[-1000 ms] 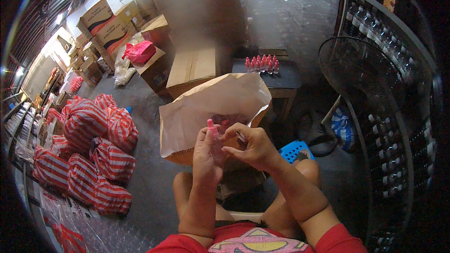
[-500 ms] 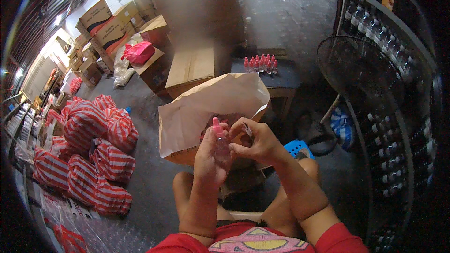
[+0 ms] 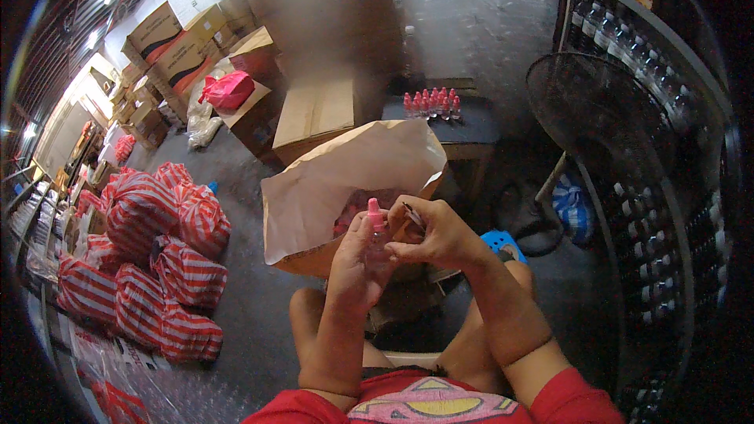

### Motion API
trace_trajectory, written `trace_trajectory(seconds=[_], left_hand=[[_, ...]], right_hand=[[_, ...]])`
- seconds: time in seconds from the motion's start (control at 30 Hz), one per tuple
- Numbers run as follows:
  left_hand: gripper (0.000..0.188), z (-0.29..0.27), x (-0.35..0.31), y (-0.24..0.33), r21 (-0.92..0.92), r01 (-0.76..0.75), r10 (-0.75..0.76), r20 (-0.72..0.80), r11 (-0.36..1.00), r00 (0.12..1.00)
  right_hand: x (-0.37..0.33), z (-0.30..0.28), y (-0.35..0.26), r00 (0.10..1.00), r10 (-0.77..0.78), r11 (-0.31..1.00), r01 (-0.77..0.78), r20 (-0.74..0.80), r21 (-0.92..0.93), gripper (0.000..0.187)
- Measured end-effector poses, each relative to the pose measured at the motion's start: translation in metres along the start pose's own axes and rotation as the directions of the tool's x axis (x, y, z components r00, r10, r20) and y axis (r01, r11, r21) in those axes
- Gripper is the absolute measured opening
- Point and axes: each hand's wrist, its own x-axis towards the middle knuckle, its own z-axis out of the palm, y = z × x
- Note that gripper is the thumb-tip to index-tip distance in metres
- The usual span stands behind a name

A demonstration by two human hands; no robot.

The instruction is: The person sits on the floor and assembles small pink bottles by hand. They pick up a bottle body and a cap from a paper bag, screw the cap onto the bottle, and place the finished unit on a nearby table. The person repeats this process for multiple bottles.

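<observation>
My left hand (image 3: 355,263) is closed around a small clear bottle with a pink pointed cap (image 3: 375,212), held upright. Beside it, the fingertips of my right hand (image 3: 440,237) pinch together close to the bottle's side. A thin slender tool (image 3: 414,216) sticks up from the right fingers; its kind is too small to make out. Just beyond both hands stands a brown paper sack (image 3: 345,165) with its mouth open, pink caps or pieces inside. Farther off, a cluster of similar pink-capped bottles (image 3: 433,104) stands on a dark low table (image 3: 471,132).
Red-and-white striped bundles (image 3: 145,212) are piled at left. Cardboard boxes (image 3: 314,114) stand beyond the sack, one with a pink bag (image 3: 228,90) on it. At right are a round fan (image 3: 581,102), a rack of dark bottles (image 3: 620,39) and a blue perforated shoe (image 3: 503,245).
The pinched right fingers stay by the bottle, and the bottle is slightly more to the right in view. The whole view has shifted a little; nothing was let go.
</observation>
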Motion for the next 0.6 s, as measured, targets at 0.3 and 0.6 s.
trace_trajectory(seconds=[0.3, 0.6], left_hand=[[0.029, 0.013, 0.002, 0.0, -0.016, -0.001, 0.0, -0.089, 1.0, 0.996], [0.032, 0.006, 0.005, 0.004, -0.051, 0.029, -0.028, 0.016, 0.998, 0.999]], right_hand=[[0.003, 0.006, 0.005, 0.996, 0.053, 0.976, -0.036, -0.076, 0.214, 0.02], [0.002, 0.002, 0.0, 0.997, 0.025, 0.945, -0.002, -0.066, 0.328, 0.026]])
